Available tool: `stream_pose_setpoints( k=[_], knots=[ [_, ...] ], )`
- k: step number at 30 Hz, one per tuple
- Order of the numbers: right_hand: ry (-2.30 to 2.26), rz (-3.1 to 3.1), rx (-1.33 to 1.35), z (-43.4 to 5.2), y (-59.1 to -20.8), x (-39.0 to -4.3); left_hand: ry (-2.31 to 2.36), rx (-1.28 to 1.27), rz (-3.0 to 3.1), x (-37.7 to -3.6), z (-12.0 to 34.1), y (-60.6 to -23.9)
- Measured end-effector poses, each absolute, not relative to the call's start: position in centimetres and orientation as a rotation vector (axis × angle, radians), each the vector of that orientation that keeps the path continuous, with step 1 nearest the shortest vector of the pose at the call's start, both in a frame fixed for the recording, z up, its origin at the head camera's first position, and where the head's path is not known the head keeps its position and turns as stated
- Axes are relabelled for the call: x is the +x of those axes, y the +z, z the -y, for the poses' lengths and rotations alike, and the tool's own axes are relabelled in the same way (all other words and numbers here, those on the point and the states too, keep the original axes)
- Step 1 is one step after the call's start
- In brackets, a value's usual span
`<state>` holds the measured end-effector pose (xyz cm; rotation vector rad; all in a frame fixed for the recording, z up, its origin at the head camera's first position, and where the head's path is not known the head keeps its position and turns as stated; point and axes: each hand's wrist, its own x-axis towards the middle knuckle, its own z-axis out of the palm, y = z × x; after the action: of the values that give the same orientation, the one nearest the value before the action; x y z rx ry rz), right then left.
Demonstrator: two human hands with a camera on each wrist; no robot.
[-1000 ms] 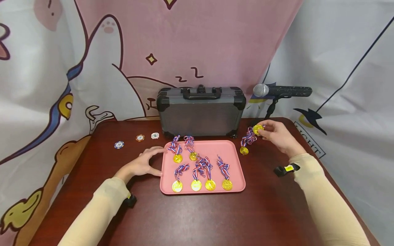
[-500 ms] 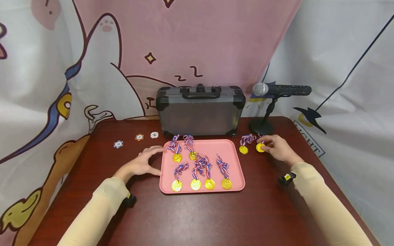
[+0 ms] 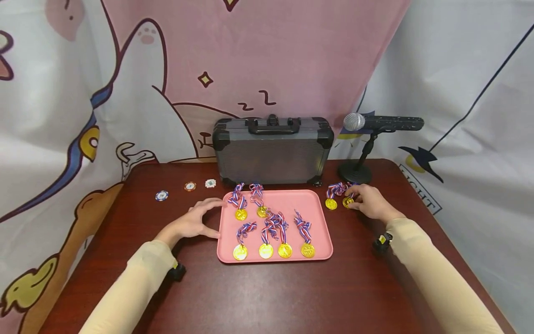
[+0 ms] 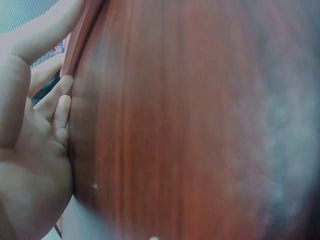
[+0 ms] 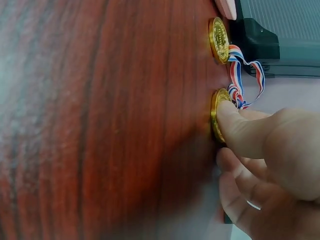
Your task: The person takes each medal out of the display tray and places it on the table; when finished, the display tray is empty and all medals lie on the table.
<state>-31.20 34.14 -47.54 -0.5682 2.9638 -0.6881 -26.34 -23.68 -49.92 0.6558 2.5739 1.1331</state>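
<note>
My left hand rests at the left rim of a pink tray, thumb and fingers spread along it. On the tray lie several gold medals with red, white and blue ribbons. To the right of the tray, my right hand pinches a gold medal down at the tabletop. In the right wrist view its thumb covers part of that medal's face. Another medal lies just to the left, its striped ribbon bunched behind it.
A grey hard case stands behind the tray. A microphone on a round-based stand is at the back right. Three poker chips lie at the back left. A printed cloth hangs behind the dark red table.
My right hand has lowered the medal from the air near the microphone stand to the table, then shifted it slightly left beside the other medal. The left hand stays in place.
</note>
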Motion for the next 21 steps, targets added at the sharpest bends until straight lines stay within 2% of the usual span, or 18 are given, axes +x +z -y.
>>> stream_pose_setpoints(
  k=[8, 16, 21],
  knots=[
    [-0.553, -2.986, -0.627, -33.7, -46.4, -31.0, 1.138, 0.656, -2.575, -26.4, 23.6, -50.0],
    [-0.474, -3.121, -0.488, -31.5, -43.6, -29.3, 1.144, 0.671, -2.595, -26.3, 23.6, -50.1],
    [-0.733, -3.121, -0.7, -27.3, -42.7, -28.7, 1.151, 0.663, -2.593, -26.1, 23.7, -49.9]
  ],
)
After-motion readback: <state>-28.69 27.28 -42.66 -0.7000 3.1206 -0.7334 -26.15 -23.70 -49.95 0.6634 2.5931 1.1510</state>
